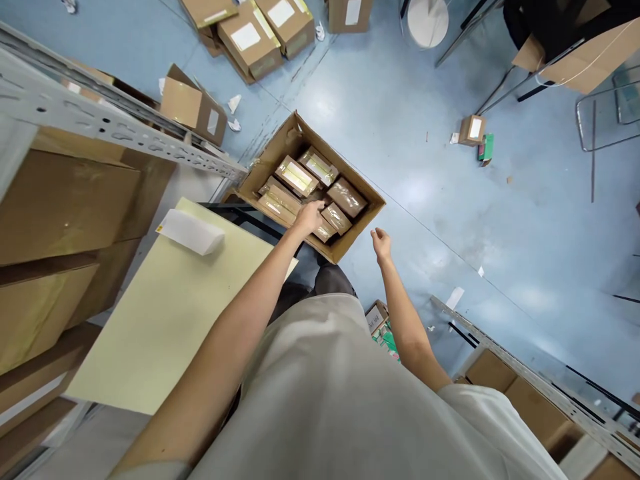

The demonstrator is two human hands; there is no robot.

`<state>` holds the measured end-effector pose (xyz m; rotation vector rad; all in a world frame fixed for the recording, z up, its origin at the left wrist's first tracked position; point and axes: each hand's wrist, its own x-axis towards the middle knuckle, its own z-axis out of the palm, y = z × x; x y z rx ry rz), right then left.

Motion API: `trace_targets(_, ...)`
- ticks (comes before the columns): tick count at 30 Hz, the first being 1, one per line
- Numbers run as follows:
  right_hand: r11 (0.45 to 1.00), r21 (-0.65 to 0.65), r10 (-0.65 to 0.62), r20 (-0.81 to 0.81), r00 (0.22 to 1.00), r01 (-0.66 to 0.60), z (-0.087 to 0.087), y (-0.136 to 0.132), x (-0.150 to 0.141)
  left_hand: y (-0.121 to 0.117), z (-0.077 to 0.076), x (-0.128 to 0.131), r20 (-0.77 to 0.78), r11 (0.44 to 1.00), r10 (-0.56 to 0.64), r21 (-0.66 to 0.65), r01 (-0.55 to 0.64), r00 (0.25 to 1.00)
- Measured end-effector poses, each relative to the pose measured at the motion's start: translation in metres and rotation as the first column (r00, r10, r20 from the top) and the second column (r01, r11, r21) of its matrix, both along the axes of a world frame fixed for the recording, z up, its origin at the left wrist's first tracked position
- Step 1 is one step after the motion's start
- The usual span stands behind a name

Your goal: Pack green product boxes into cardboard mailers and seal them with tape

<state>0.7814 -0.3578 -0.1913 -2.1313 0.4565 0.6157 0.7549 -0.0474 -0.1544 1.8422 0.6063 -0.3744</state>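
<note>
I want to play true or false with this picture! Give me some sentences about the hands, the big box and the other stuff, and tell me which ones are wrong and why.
1. The left hand is over the big open box. True.
2. Both hands are over that box. False: the right hand is outside it.
3. The big open box holds only one thing. False: several small boxes are in it.
4. A white object lies on the pale yellow board. True.
5. In the picture, the pale yellow board is right of the big open box. False: it is on the left.
6. The floor is blue. True.
</note>
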Motion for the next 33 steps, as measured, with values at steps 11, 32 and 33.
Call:
trace_targets(11,0.913,0.184,0.381,-0.063,0.922,-0.365,0.020,0.093,-0.021,0.017,0.060,-0.170,-0.055,0.915,0.404,0.048,-0.402,0.913)
trace_targets(32,0.109,0.558,0.978,0.086,0.189,-0.822,0.111,0.294,-0.149,-0.007,0.145,-0.378,0.151,0.228,0.969,-0.218,-0.949,0.198)
trace_targets(33,0.098,0.562,0.979,0.092,0.180,-0.821,0.115,0.296,-0.158,-0.007,0.147,-0.384,0.150,0.209,0.972,-0.227,-0.951,0.178)
